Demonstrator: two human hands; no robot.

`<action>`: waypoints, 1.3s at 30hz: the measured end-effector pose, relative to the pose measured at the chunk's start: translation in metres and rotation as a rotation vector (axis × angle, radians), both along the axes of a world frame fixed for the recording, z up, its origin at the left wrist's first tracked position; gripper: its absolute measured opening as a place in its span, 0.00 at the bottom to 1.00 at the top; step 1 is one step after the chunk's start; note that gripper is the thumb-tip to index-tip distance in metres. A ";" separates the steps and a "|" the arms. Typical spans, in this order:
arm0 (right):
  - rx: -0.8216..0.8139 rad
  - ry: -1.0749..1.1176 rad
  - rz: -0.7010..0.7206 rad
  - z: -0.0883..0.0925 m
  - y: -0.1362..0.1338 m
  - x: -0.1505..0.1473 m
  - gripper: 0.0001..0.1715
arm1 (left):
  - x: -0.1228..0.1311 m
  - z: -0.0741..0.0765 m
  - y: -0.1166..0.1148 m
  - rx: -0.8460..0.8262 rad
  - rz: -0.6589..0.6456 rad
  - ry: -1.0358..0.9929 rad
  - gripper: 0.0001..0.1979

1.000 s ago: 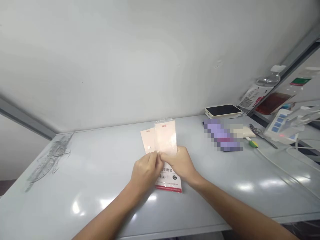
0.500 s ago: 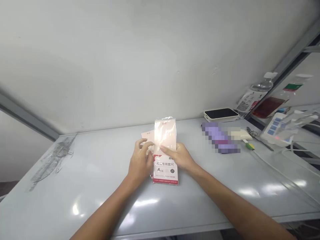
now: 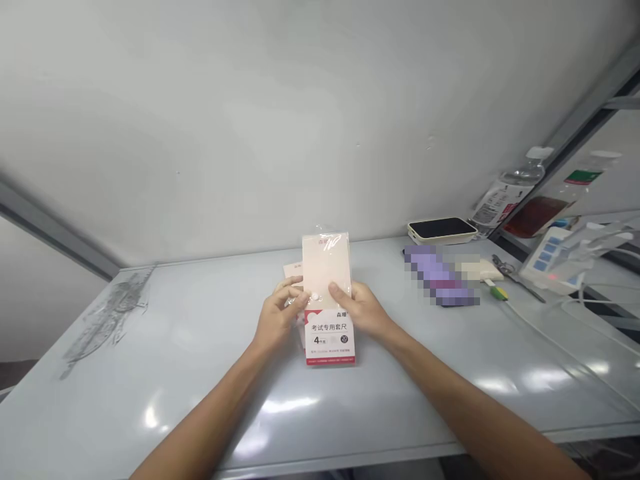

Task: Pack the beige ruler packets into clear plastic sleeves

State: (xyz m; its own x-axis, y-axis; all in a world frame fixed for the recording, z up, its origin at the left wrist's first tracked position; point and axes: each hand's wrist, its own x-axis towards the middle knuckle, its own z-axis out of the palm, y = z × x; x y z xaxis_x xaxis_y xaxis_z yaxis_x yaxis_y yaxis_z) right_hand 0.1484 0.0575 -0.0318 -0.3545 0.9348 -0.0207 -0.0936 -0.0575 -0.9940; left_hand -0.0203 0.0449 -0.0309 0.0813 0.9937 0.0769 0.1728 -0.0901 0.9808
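Note:
A ruler set packet (image 3: 327,337), pink and white with a red band and Chinese lettering in clear plastic, stands nearly upright over the middle of the table. My right hand (image 3: 367,310) grips its right edge, thumb across the front. At the left edge, my left hand (image 3: 280,310) is closed, thumb and fingertips pinching the plastic. Behind it, partly covered, a second similar packet (image 3: 293,269) shows; which fingers hold that one is hidden.
Clear rulers (image 3: 113,310) lie at the left of the grey table (image 3: 200,400). To the right are a phone (image 3: 443,229), a blurred purple packet (image 3: 440,277), scissors (image 3: 517,277), a white cable (image 3: 545,340), a power strip (image 3: 550,260) and two bottles, one clear (image 3: 507,190), one with dark red liquid (image 3: 540,210).
The front packet has shifted slightly left and its face is turned more squarely toward me. My left fingers have closed in on its left edge; my right thumb has moved slightly right.

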 end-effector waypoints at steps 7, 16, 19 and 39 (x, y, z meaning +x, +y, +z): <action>0.007 -0.198 -0.127 0.004 0.015 0.021 0.21 | -0.018 0.006 0.010 -0.089 0.113 0.043 0.16; -0.008 -1.091 -0.334 -0.017 0.041 0.060 0.20 | -0.074 0.009 0.033 -0.356 0.231 1.003 0.12; 0.057 -1.379 -0.369 -0.012 0.036 0.053 0.23 | -0.077 0.011 0.032 -0.485 0.217 1.175 0.10; 0.765 -1.054 -0.119 -0.011 -0.006 0.001 0.14 | 0.005 -0.009 0.001 0.086 -0.047 1.239 0.16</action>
